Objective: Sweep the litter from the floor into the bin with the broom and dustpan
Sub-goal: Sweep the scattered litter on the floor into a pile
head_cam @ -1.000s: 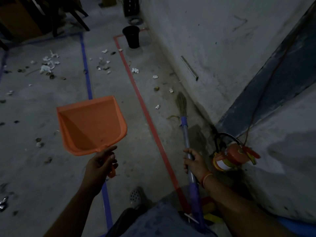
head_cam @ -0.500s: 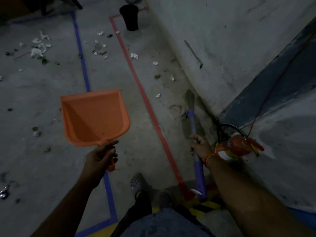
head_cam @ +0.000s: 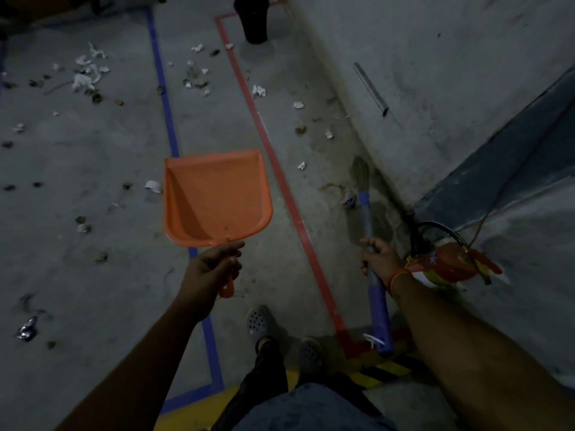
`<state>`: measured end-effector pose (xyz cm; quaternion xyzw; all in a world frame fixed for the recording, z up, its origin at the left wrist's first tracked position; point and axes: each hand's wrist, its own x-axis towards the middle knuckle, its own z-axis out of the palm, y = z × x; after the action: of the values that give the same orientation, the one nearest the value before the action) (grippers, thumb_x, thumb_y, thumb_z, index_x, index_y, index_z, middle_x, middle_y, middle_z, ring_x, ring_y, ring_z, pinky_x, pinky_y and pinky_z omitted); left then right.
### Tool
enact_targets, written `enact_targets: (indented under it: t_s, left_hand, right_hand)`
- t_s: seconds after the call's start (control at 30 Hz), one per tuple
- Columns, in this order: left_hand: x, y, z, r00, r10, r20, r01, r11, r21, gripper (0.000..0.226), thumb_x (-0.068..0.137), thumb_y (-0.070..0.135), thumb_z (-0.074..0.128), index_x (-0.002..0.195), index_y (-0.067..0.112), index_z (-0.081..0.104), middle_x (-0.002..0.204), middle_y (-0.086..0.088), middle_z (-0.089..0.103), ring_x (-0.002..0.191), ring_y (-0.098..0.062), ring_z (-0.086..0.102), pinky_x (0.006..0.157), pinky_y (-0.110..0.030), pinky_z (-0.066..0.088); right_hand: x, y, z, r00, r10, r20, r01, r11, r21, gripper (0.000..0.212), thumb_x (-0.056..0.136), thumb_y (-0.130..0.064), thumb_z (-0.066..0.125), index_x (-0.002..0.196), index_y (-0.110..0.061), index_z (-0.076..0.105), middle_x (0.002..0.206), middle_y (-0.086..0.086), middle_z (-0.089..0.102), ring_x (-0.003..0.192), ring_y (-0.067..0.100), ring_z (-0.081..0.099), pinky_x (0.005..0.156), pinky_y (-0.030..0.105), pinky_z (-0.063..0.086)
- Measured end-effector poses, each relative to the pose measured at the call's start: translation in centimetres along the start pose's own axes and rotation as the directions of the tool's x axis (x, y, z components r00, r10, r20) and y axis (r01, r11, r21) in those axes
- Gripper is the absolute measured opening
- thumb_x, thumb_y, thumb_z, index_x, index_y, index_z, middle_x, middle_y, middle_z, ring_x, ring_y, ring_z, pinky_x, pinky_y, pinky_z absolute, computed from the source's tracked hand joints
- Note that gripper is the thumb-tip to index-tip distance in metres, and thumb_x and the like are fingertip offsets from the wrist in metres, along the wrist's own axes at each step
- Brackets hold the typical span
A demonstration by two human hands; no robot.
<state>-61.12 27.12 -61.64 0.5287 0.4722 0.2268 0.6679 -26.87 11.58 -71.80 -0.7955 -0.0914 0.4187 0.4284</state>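
Broom (head_cam: 364,194) bristles beside wall (head_cam: 404,88); dustpan (head_cam: 214,197) held above floor.

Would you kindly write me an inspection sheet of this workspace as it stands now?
Surface: concrete floor marked with blue tape and red tape.
Job's things: orange dustpan held above the floor, nothing seen in it; broom, bristles toward the wall; black bin at the far end.
Clutter: paper scraps and dark bits scattered, mostly far left and centre.
Grippers: left hand grips the dustpan handle; right hand grips the broom handle.
Cables: thin cord on the wall, black hose on the extinguisher.
Surroundings: red fire extinguisher lying by the grey wall.
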Motion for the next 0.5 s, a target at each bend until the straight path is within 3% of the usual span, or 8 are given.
enact_targets:
  t_s: [0.27, 0.5]
  left_hand:
    - [0.45, 0.86, 0.68, 0.997, -0.064, 0.047, 0.070, 0.987, -0.147, 0.034, 0.099, -0.006, 0.047, 0.116, 0.012, 0.070, 0.091, -0.007, 0.062, 0.082, -0.020, 0.069, 0.074, -0.028, 0.057]
    - [0.33, 0.68, 0.63, 0.999, 0.007, 0.037, -0.002, 0.990, -0.138, 0.036, 0.100, -0.007, 0.044, 0.126, 0.008, 0.065, 0.106, -0.013, 0.061, 0.069, -0.017, 0.055, 0.057, -0.024, 0.044]
  right_hand:
    - [-0.62, 0.33, 0.38, 1.000, 0.016, 0.016, -0.016, 1.000, -0.016, 0.032, 0.090, 0.014, 0.045, 0.112, -0.005, 0.057, 0.066, 0.013, 0.051, 0.048, 0.018, 0.050, 0.038, 0.020, 0.045]
    - [-0.20, 0.91, 0.60, 0.999, 0.037, -0.009, -0.037, 0.999, 0.001, 0.033, 0.089, 0.015, 0.045, 0.114, -0.003, 0.059, 0.066, 0.012, 0.052, 0.050, 0.021, 0.049, 0.038, 0.021, 0.046]
